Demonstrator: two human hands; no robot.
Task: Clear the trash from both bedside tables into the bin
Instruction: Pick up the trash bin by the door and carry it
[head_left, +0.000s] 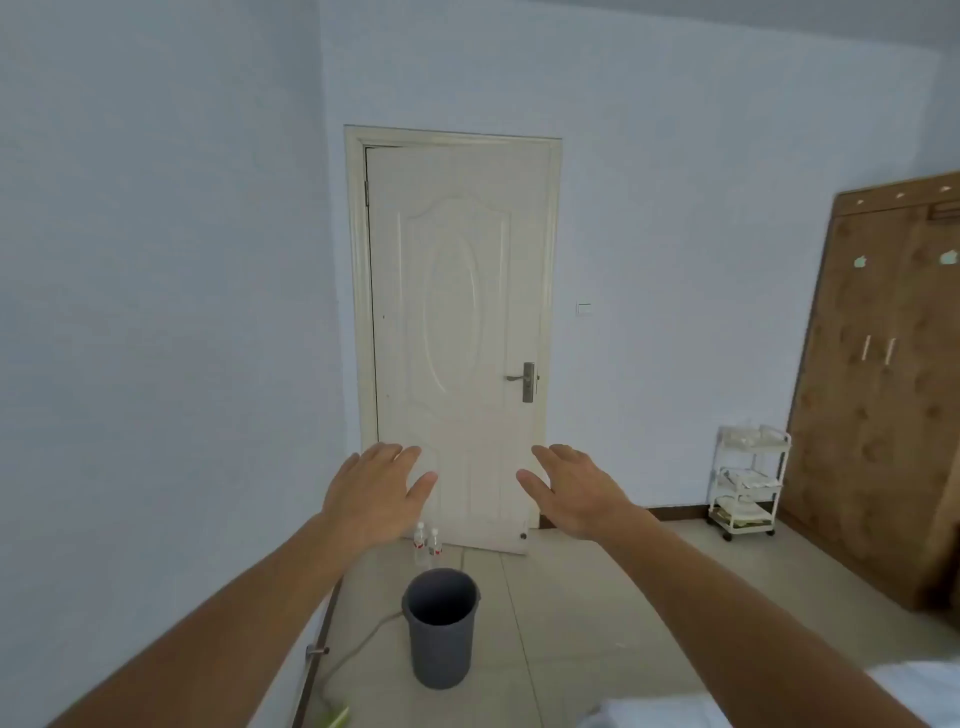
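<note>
A dark grey round bin (440, 626) stands on the tiled floor in front of the door, and the part of its inside that shows looks empty. My left hand (376, 491) and my right hand (574, 488) are both stretched out ahead at about the same height, palms down, fingers spread, holding nothing. They hover well above and beyond the bin. No bedside table and no trash is in view.
A closed white door (457, 332) faces me, with two small water bottles (427, 543) on the floor at its foot. A white trolley (748, 480) and a brown wardrobe (883, 395) stand at the right. A white bed corner (670, 712) shows at the bottom right.
</note>
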